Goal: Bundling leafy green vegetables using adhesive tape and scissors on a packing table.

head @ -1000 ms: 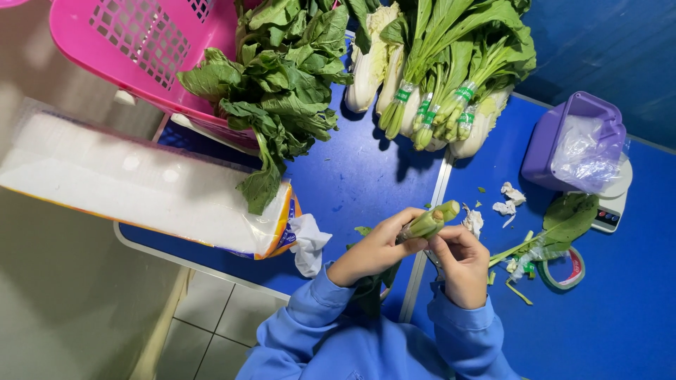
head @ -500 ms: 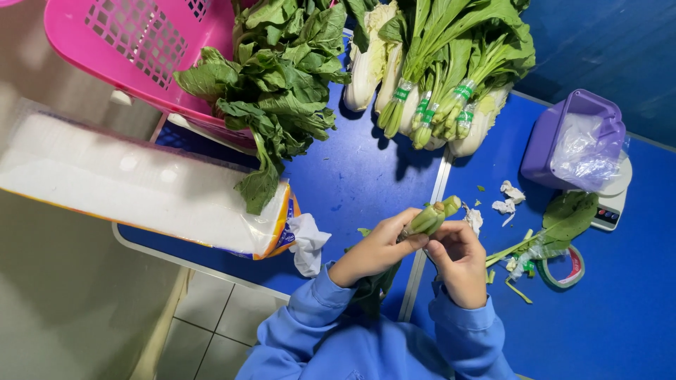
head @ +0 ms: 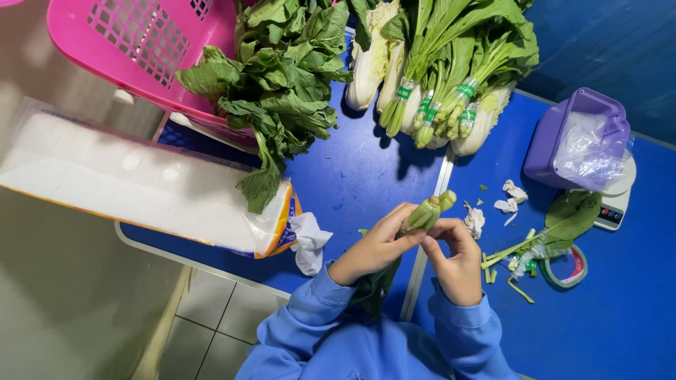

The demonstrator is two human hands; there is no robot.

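Note:
My left hand [head: 377,245] grips a small bunch of leafy greens by its pale green stalks [head: 428,211]; the dark leaves hang down under my wrist toward my lap. My right hand [head: 456,262] pinches the same stalk end from the other side, fingers curled around it. Both arms wear blue sleeves. Several bundled greens with green tape bands [head: 451,77] lie at the far side of the blue table [head: 352,176]. A roll of tape [head: 567,266] lies just right of my right hand.
A pink basket [head: 141,49] spilling loose leafy greens [head: 278,91] stands at the back left. A wrapped stack of white trays [head: 134,183] lies at the left. A purple bin with a plastic bag [head: 577,137] and a small scale [head: 614,204] stand at the right, with leaf scraps [head: 535,243] nearby.
The stalk end has risen slightly between my fingers, and my hands have shifted their hold around it. Everything else on the table is unmoved.

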